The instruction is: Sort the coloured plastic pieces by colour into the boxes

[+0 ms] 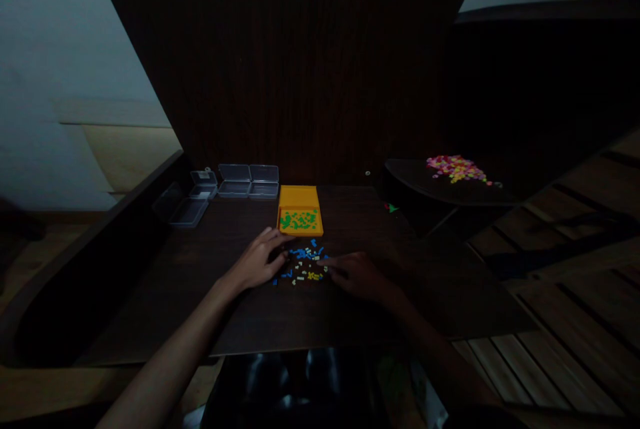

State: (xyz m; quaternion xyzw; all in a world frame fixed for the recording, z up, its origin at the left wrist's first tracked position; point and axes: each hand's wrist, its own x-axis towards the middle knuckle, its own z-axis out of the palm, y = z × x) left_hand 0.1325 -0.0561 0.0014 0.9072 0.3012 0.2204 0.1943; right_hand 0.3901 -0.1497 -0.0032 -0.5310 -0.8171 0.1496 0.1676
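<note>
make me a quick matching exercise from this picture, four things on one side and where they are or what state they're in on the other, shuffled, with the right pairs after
Things
1. yellow rectangular box
2. heap of small pink, red and yellow pieces
3. small blue pieces
4. clear rectangular plastic cases

Places and states
A. mostly between the left hand and the right hand
B. lids open, toward the back left of the dark wooden tabletop
C. on the dark rounded shelf at the right
D. open, with small green pieces inside

Pairs: 1-D, 2-C, 3-A, 4-B

right hand [361, 275] half-lost in shadow; green pieces [286, 221] too small to tell apart; forearms [185, 335] cropped below
</note>
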